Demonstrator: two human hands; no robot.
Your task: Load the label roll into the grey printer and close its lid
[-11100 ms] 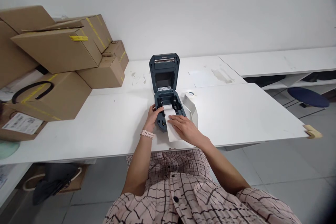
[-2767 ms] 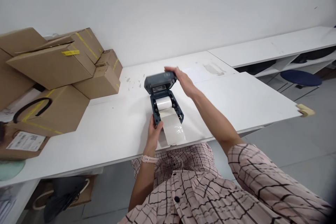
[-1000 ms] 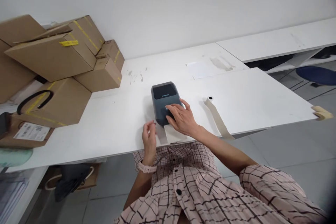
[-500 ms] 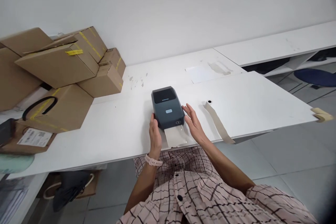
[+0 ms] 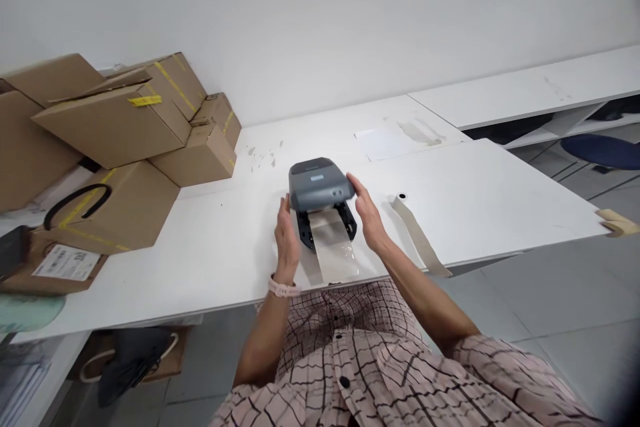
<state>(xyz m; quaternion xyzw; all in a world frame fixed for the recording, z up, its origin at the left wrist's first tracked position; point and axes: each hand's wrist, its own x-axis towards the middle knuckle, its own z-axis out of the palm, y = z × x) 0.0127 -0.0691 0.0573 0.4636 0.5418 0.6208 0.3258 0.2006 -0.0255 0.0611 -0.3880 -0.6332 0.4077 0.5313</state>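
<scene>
A dark grey label printer stands on the white table point(image 5: 225, 247), its lid point(image 5: 320, 183) tilted up at the front. Black inner side parts show beneath the raised lid. From the printer's front a strip of pale label paper point(image 5: 336, 257) runs toward the table edge. My left hand point(image 5: 287, 237) is at the lid's left front corner, fingers pressed along its side. At the right front corner, my right hand point(image 5: 369, 213) has its fingers against the lid. Between them, the two hands hold the lid up. To the right lies a small paper roll point(image 5: 402, 197) with its strip unrolled toward me.
Cardboard boxes point(image 5: 115, 120) with yellow tape are piled on the left. A white paper sheet point(image 5: 383, 143) lies behind the roll. Brown tape or paper point(image 5: 617, 221) sticks out at the table's right corner. A blue stool point(image 5: 600, 149) stands at far right.
The printer's lid has swung up at the front, exposing the inner parts and more of the paper strip. Both hands have moved up and away from me with it.
</scene>
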